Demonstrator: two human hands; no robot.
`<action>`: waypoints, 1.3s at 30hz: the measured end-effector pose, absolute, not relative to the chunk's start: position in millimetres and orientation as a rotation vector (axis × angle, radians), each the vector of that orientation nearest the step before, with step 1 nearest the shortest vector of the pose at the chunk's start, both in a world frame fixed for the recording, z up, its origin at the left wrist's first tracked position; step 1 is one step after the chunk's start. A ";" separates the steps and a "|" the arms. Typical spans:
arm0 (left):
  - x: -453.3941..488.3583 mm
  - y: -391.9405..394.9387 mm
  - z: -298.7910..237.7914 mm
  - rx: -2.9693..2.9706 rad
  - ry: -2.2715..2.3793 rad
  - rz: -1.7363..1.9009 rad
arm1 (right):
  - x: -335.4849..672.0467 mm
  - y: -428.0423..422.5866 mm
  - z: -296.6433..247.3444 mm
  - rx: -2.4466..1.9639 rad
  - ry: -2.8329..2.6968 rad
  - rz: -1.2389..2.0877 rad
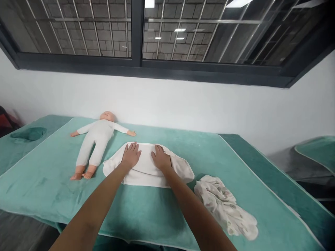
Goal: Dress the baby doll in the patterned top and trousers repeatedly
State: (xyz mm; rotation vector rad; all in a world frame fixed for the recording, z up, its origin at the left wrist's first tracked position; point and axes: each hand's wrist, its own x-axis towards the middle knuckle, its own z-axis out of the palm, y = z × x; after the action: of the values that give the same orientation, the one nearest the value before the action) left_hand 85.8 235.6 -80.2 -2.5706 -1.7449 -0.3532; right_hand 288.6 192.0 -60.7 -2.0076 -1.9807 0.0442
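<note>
On a teal, plush-looking cover with pale edging (146,209), a crumpled white cloth with a faint green print (226,207) lies near the right forearm. Just beyond it to the left is a plain white fabric piece (145,169), spread wide and low, its ends rounded and rumpled, a crease running across its middle. The left hand (131,156) and right hand (161,159) press on it, palms down, fingers extended rather than gripping. Farther back, left, a doll in a white bodysuit (98,137) lies face up before a white wall (183,103).
</note>
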 end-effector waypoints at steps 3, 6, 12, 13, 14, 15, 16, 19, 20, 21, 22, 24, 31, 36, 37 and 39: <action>86.0 237.8 -87.9 -2.564 -1.744 -0.415 | 287.7 192.1 -64.8 -2.001 -2.014 -0.035; 86.6 234.1 -87.2 -2.569 -1.745 -0.416 | 283.7 189.2 -64.7 -2.016 -2.068 -0.092; 82.4 211.3 -71.9 -2.554 -1.626 -0.548 | 260.6 181.0 -53.9 -1.705 -2.463 -0.159; 80.4 206.0 -69.3 -2.566 -1.603 -0.555 | 256.6 180.1 -52.6 -1.686 -2.481 -0.131; 78.2 200.2 -66.8 -2.581 -1.585 -0.550 | 253.3 179.5 -51.8 -1.689 -2.483 -0.099; 76.1 193.5 -64.4 -2.600 -1.567 -0.542 | 250.9 179.0 -51.5 -1.698 -2.478 -0.072; 74.3 185.6 -62.1 -2.629 -1.539 -0.539 | 249.7 178.6 -51.4 -1.708 -2.469 -0.056; 70.6 153.7 -56.3 -2.758 -1.378 -0.557 | 251.4 176.1 -51.2 -1.742 -2.421 -0.035; 69.1 140.6 -55.2 -2.797 -1.312 -0.562 | 253.3 174.2 -50.6 -1.758 -2.400 -0.034; 66.9 127.1 -54.7 -2.824 -1.252 -0.560 | 255.4 171.3 -49.8 -1.777 -2.370 -0.032; 63.6 113.7 -55.0 -2.839 -1.200 -0.548 | 257.7 167.1 -49.0 -1.790 -2.335 -0.027; 53.0 89.8 -57.4 -2.853 -1.116 -0.525 | 263.1 153.1 -48.2 -1.753 -2.272 -0.001; 11.2 63.2 -68.9 -2.823 -1.114 -0.573 | 308.0 52.3 -59.4 -1.393 -2.412 0.078; 11.4 67.9 -77.8 -2.768 -1.193 -0.574 | 335.4 17.9 -61.9 -1.549 -2.306 0.058; 11.7 68.4 -79.4 -2.752 -1.220 -0.590 | 336.4 18.5 -61.8 -1.584 -2.293 0.046; 11.1 68.9 -81.8 -2.727 -1.257 -0.625 | 335.6 22.1 -61.0 -1.623 -2.303 0.032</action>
State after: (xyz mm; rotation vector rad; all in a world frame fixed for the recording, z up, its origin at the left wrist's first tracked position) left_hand 11.1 68.9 -81.8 -2.7269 -1.2570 -0.6245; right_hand 335.6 22.1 -61.0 -1.6232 -2.3032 0.0318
